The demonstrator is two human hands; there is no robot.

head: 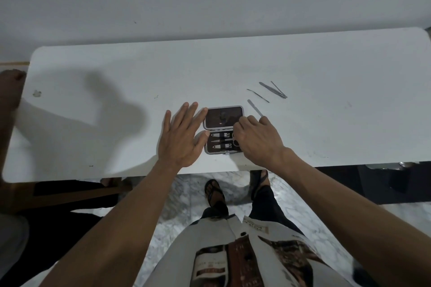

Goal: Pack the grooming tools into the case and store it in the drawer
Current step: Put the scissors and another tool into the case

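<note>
Case [223, 129] holds three tools; four tools [258, 95] lie loose beside two hands [182, 137].

A white table [116, 70] with rounded corners carries an open grooming case [223, 129] near its front edge. Four slim metal tools lie loose to the case's right (exact types too small to tell): a flat file [255, 107], a thin probe [257, 95], tweezers [271, 89] and a needle-like pick [278, 89].

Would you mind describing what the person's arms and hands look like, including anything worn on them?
Both forearms are bare up to the frame edge, with no sleeves visible. The left hand and right hand wear no gloves, and no rings, watch or bracelets are visible.
</note>
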